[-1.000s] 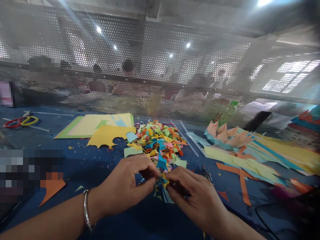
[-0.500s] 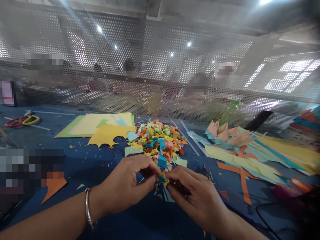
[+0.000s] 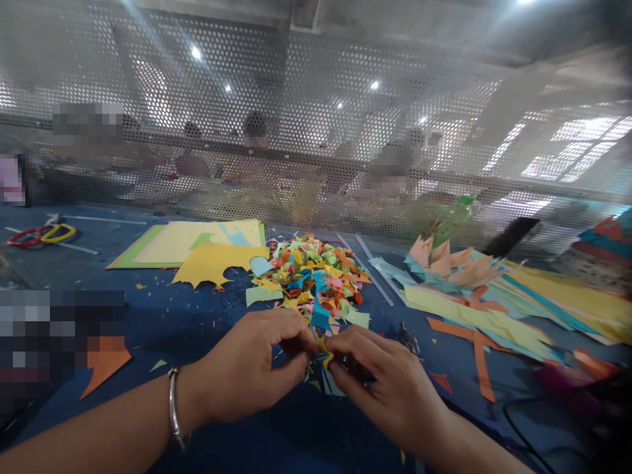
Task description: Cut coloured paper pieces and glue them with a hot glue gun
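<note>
Table point(image 3: 187, 329): blue surface, littered with paper offcuts; my work sits at its near edge, in front of me.
Scrap heap point(image 3: 316, 273): loose multicoloured paper curls and cuttings, just beyond my hands; light, I judge it would scatter at a nudge.
Left hand point(image 3: 251, 368): thumb and fingers closed together on the left side of the small paper piece.
Right hand point(image 3: 390, 385): fingertips pinched shut on the right side of the same piece.
Small paper piece point(image 3: 323, 352): yellow and blue, held between both hands just above the table. Judged very light, thin, soft, easily creased or torn; best taken at its edges with fingertip pads, gentle pressure.
Hidden: my fingers cover most of the piece, so its shape and folds cannot be told.
Blurred: the area behind the perforated screen point(image 3: 316, 131); a masked patch at left.
</note>
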Tool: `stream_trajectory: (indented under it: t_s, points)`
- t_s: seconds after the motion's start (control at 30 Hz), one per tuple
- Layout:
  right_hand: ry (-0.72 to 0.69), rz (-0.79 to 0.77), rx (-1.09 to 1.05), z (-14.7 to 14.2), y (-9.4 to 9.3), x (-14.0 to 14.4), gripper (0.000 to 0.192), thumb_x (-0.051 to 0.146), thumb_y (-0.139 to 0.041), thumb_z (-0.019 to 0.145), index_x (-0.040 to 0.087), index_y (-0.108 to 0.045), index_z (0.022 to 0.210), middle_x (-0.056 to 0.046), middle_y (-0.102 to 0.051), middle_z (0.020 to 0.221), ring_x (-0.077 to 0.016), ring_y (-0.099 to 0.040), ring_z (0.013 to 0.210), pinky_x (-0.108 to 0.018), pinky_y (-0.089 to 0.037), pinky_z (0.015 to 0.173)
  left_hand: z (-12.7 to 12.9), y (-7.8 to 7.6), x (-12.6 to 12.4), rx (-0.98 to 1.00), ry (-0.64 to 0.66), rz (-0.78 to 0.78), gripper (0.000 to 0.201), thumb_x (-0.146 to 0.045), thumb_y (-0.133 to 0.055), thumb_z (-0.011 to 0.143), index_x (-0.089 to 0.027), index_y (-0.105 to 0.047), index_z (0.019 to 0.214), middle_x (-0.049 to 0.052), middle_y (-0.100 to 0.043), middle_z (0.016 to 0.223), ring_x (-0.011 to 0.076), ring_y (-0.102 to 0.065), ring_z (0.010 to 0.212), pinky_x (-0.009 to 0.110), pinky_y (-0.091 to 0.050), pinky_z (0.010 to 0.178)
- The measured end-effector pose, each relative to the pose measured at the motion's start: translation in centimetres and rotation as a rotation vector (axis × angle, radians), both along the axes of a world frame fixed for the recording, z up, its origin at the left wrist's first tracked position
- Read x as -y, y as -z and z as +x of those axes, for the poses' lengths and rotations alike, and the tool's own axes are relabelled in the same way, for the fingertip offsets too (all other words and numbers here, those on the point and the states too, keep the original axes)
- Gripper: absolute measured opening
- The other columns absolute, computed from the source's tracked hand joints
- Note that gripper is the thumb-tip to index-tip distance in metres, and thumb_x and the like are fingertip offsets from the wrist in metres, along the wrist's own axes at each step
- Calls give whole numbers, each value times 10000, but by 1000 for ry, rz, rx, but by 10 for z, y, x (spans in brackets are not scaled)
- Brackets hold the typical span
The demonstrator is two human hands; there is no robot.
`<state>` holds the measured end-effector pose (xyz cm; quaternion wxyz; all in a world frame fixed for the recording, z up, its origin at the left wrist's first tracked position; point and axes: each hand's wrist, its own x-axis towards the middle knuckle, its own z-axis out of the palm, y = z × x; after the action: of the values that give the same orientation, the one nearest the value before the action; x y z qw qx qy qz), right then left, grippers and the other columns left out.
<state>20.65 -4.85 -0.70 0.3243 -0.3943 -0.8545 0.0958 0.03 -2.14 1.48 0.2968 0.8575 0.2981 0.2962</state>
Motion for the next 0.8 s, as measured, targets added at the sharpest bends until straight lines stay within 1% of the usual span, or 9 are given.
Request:
stream_trajectory:
  t_s: [0.13,0.23,0.3,0.37,0.47,0.53,0.63,0.7,0.8]
  points:
    - [-20,-4,8,0,1,0,125,138,-489,851,211,-547,934,-6,-613,779,-130,-575,638,-252,-431,573,0,-2,0,-13,-2,-12,135,-131,-517,790,-185,-635,828,14,-646,790,132,-585,736,257,-454,713]
    - [-24,-3,5,0,1,0,143,132,-485,854,216,-542,954,-4,-612,784,-127,-570,634,-250,-428,568,0,-2,0,30,-13,-129,177,-129,-519,793,-191,-633,913,18,-661,847,136,-594,759,260,-459,719]
    - [-17,-8,11,0,1,1,139,134,-479,856,215,-540,952,-6,-614,789,-129,-574,638,-253,-429,570,-1,0,-1,81,-7,-259,167,-143,-516,807,-192,-613,934,23,-659,872,139,-593,761,268,-463,710]
    - [-6,-14,24,0,1,1,127,139,-477,856,213,-540,939,-7,-614,783,-132,-575,636,-257,-429,570,0,4,-3,151,25,-425,141,-175,-541,812,-186,-586,945,32,-647,895,145,-589,781,282,-464,720]
    - [-5,-13,26,0,1,1,129,140,-478,855,216,-541,937,-6,-613,781,-133,-575,634,-258,-426,567,2,9,-7,284,98,-700,238,-236,-653,764,-167,-546,965,45,-624,922,154,-585,837,299,-456,764]
    - [-17,-13,25,-1,0,1,137,131,-472,855,217,-543,935,-4,-613,775,-133,-578,638,-255,-426,565,3,9,-8,349,117,-849,270,-267,-682,752,-161,-534,950,35,-620,875,145,-593,815,290,-449,751]
    - [-22,-4,30,-1,0,0,140,128,-468,857,213,-551,930,-3,-609,761,-134,-580,641,-254,-430,570,6,8,-7,403,98,-1015,241,-315,-649,790,-159,-519,918,23,-627,792,133,-616,751,266,-432,698]
    - [-18,-6,21,-1,0,1,135,134,-475,858,212,-558,931,-4,-610,764,-131,-580,640,-252,-432,575,7,7,-5,428,77,-1067,234,-305,-655,783,-156,-517,900,23,-632,772,131,-624,733,256,-426,681]
    - [-11,-21,5,-1,1,1,129,138,-481,861,211,-564,926,-2,-613,770,-123,-577,630,-243,-431,576,7,8,-4,433,49,-1047,206,-230,-671,752,-153,-522,872,11,-621,754,125,-611,715,253,-431,672]
